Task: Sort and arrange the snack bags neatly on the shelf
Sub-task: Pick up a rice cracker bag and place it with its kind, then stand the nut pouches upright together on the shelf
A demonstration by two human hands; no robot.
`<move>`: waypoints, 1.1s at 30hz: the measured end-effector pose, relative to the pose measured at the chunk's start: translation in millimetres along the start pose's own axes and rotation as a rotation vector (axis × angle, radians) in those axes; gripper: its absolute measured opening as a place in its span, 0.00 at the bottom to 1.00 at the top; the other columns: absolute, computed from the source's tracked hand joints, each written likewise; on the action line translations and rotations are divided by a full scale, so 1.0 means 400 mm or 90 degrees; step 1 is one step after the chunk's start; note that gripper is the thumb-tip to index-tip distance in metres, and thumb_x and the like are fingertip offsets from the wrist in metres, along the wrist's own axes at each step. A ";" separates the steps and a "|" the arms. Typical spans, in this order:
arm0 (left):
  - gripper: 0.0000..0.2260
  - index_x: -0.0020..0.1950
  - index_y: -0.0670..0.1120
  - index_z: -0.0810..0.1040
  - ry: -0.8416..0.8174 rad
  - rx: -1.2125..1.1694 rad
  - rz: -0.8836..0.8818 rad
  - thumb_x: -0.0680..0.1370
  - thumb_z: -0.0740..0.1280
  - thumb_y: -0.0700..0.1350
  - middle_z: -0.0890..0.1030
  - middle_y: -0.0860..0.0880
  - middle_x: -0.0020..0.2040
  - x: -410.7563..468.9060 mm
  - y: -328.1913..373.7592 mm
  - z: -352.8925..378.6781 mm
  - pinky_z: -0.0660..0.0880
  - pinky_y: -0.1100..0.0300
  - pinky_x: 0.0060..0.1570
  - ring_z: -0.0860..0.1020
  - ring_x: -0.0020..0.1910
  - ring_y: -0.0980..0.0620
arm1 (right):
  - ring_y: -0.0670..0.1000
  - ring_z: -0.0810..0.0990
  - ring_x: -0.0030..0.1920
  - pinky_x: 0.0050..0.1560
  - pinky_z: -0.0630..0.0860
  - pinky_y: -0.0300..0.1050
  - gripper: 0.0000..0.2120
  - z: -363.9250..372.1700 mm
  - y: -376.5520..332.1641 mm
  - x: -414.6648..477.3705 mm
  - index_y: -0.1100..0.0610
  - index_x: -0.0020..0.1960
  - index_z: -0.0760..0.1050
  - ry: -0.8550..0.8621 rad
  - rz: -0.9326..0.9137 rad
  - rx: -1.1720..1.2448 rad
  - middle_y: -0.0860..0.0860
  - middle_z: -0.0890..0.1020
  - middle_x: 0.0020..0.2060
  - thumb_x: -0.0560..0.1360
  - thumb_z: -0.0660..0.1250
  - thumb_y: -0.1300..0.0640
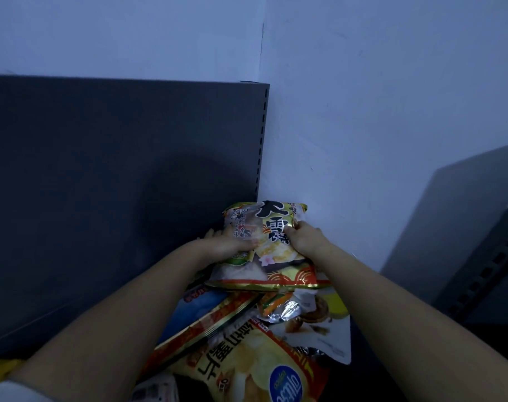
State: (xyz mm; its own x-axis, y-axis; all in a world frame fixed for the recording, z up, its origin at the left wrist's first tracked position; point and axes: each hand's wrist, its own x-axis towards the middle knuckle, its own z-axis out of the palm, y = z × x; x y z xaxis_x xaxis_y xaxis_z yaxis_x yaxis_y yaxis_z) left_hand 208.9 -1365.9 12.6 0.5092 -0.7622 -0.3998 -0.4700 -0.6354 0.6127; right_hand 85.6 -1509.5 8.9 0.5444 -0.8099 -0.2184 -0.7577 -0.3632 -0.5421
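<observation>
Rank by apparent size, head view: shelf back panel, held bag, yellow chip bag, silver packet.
1. shelf back panel
2-3. yellow chip bag and held bag: alike; the chip bag is nearer and cut off, so unranked
4. silver packet, partly covered

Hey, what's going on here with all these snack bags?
A person holds a gold bag upright with both hands. The left hand grips its left edge and the right hand pinches its right side. The bag is in the corner where the shelf panel meets the wall. Below it, the other bags lie in a loose pile, not yet arranged.
</observation>
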 end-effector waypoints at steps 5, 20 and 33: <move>0.37 0.78 0.50 0.39 0.074 0.173 0.019 0.78 0.51 0.66 0.46 0.44 0.79 -0.030 0.013 0.003 0.39 0.46 0.73 0.42 0.77 0.44 | 0.64 0.64 0.70 0.71 0.62 0.56 0.29 -0.025 0.003 -0.043 0.56 0.76 0.58 -0.018 -0.039 -0.019 0.63 0.64 0.71 0.81 0.51 0.41; 0.17 0.65 0.44 0.70 0.391 0.255 0.496 0.78 0.62 0.49 0.71 0.49 0.65 -0.304 0.059 0.138 0.58 0.56 0.65 0.66 0.67 0.48 | 0.61 0.71 0.65 0.58 0.68 0.48 0.25 -0.099 0.096 -0.346 0.65 0.71 0.62 0.210 -0.034 0.128 0.63 0.68 0.68 0.80 0.58 0.51; 0.30 0.78 0.43 0.51 0.054 0.424 0.520 0.81 0.56 0.56 0.52 0.47 0.78 -0.272 0.034 0.355 0.49 0.55 0.73 0.51 0.76 0.49 | 0.57 0.78 0.57 0.52 0.73 0.48 0.16 0.019 0.249 -0.388 0.67 0.59 0.75 0.127 0.126 0.300 0.57 0.80 0.54 0.76 0.66 0.56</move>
State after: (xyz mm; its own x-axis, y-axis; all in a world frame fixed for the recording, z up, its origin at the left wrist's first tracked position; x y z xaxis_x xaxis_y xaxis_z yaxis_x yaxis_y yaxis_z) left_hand 44.6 -1309.1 -32.4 -0.1038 -0.9941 0.0302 -0.9803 0.1074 0.1657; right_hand -71.7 -1416.4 -17.5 0.2947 -0.9300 -0.2198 -0.5704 0.0133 -0.8212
